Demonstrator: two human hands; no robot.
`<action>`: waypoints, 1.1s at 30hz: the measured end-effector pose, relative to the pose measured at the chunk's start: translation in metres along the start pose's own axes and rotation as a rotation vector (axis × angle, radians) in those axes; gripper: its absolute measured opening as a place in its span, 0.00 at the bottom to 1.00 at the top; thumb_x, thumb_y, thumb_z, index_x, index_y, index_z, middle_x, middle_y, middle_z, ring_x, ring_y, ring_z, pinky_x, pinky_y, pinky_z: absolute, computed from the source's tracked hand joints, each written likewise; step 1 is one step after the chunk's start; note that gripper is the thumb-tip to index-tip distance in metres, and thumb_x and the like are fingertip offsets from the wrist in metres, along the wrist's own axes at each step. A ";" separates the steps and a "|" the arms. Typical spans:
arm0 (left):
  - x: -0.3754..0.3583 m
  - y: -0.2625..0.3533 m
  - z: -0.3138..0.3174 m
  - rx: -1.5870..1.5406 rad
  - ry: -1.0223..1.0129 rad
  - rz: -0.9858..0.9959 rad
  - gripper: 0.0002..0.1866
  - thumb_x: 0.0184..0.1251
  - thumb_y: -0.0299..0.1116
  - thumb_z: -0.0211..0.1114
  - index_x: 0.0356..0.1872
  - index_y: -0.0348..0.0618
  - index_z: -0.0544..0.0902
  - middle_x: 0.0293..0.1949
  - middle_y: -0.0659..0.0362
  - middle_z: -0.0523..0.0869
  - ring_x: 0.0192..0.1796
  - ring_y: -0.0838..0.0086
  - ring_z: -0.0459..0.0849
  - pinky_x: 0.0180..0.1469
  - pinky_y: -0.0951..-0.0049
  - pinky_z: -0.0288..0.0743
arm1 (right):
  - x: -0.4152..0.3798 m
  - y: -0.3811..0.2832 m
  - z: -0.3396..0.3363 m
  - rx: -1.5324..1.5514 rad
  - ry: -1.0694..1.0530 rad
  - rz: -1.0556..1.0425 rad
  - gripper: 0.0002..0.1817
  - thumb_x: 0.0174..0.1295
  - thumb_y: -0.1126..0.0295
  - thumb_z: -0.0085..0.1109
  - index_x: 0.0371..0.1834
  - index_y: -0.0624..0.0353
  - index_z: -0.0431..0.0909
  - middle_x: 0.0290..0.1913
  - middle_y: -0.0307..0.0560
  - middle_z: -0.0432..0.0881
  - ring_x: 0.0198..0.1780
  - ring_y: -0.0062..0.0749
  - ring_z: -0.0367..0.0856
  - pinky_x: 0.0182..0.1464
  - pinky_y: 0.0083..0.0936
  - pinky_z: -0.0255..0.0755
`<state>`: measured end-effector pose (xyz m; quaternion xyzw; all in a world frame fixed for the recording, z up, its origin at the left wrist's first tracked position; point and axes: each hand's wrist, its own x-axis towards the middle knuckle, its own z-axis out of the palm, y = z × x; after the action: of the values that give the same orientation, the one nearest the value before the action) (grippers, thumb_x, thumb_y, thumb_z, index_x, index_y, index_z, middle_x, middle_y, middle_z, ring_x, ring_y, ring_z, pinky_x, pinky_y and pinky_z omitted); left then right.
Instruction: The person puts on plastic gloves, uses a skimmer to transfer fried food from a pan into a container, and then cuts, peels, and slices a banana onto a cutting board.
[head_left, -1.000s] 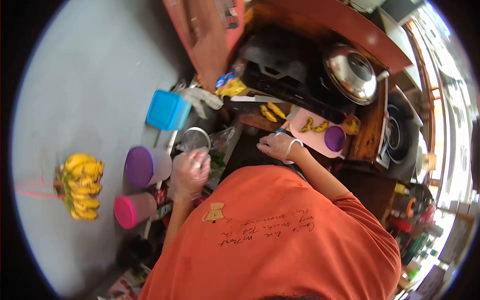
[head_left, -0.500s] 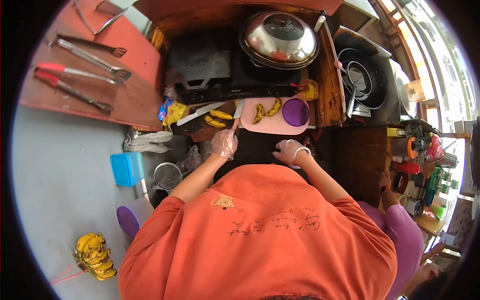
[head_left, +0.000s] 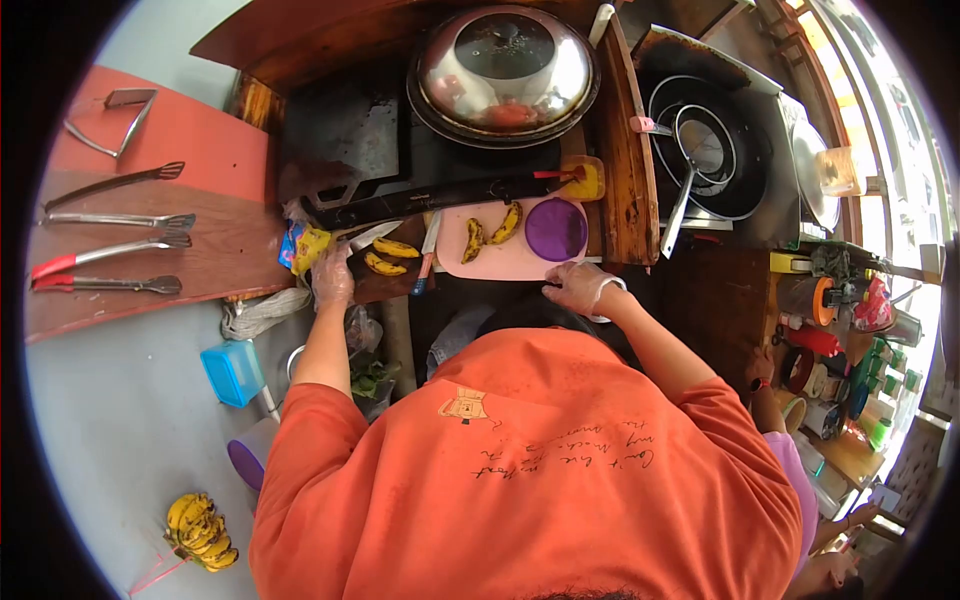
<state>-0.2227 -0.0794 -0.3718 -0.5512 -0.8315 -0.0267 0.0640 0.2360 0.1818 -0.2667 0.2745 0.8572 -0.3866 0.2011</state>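
My left hand (head_left: 332, 276), in a clear plastic glove, has its fingers round the handle end of a knife (head_left: 376, 234), whose blade points away over the dark wooden board. Two bananas (head_left: 390, 256) lie just right of it. A second knife (head_left: 428, 252) rests between them and the pink cutting board (head_left: 462, 222). On the pink board are two more spotted bananas (head_left: 489, 232) and a purple round lid (head_left: 556, 229). At that board's near right edge, my gloved right hand (head_left: 580, 288) is open, fingers loosely bent, holding nothing.
A large lidded pan (head_left: 505, 110) sits on the stove behind. Tongs (head_left: 110, 240) lie on the left shelf, above a blue container (head_left: 232, 373) and a banana bunch (head_left: 200, 530). A black wok (head_left: 740, 170) stands right. Another person's hand (head_left: 760, 370) shows at right.
My left hand has moved left from beside the second knife to the first knife's handle. My right hand stays near the pink board. The camera view has shifted.
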 end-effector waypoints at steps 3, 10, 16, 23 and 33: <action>0.005 -0.008 0.006 0.042 -0.216 -0.053 0.26 0.63 0.24 0.58 0.65 0.46 0.82 0.54 0.48 0.88 0.56 0.50 0.85 0.62 0.54 0.76 | 0.022 0.004 0.013 -0.061 -0.020 -0.059 0.25 0.70 0.52 0.55 0.52 0.64 0.86 0.53 0.63 0.86 0.58 0.58 0.82 0.63 0.45 0.74; 0.024 -0.015 -0.003 -0.036 -0.353 -0.098 0.20 0.68 0.24 0.56 0.59 0.43 0.82 0.49 0.44 0.88 0.52 0.47 0.87 0.56 0.50 0.81 | 0.112 -0.010 0.033 0.224 0.109 0.395 0.26 0.67 0.50 0.57 0.45 0.66 0.87 0.48 0.66 0.87 0.52 0.59 0.87 0.58 0.47 0.78; 0.019 -0.026 -0.044 -0.013 -0.506 -0.201 0.13 0.65 0.29 0.58 0.47 0.39 0.85 0.46 0.40 0.89 0.50 0.44 0.89 0.53 0.48 0.83 | 0.193 0.017 0.054 0.197 0.328 0.420 0.27 0.67 0.47 0.59 0.49 0.62 0.87 0.51 0.64 0.87 0.56 0.56 0.86 0.57 0.43 0.78; -0.062 -0.032 -0.073 -0.376 -0.379 -0.388 0.17 0.60 0.44 0.73 0.37 0.39 0.84 0.35 0.38 0.88 0.41 0.39 0.87 0.42 0.46 0.80 | 0.194 -0.006 0.053 0.385 0.474 0.730 0.26 0.66 0.47 0.56 0.46 0.59 0.88 0.52 0.62 0.88 0.57 0.54 0.86 0.57 0.43 0.79; -0.036 0.071 -0.146 -0.783 -0.297 0.381 0.20 0.69 0.31 0.64 0.61 0.40 0.84 0.34 0.43 0.88 0.33 0.47 0.88 0.38 0.57 0.82 | 0.113 -0.014 0.114 1.691 0.764 0.078 0.12 0.66 0.67 0.58 0.47 0.62 0.80 0.44 0.55 0.85 0.43 0.49 0.88 0.39 0.49 0.84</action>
<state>-0.1323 -0.1017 -0.2336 -0.6749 -0.6428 -0.2472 -0.2650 0.1553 0.1219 -0.3925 0.4673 0.2886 -0.7594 -0.3488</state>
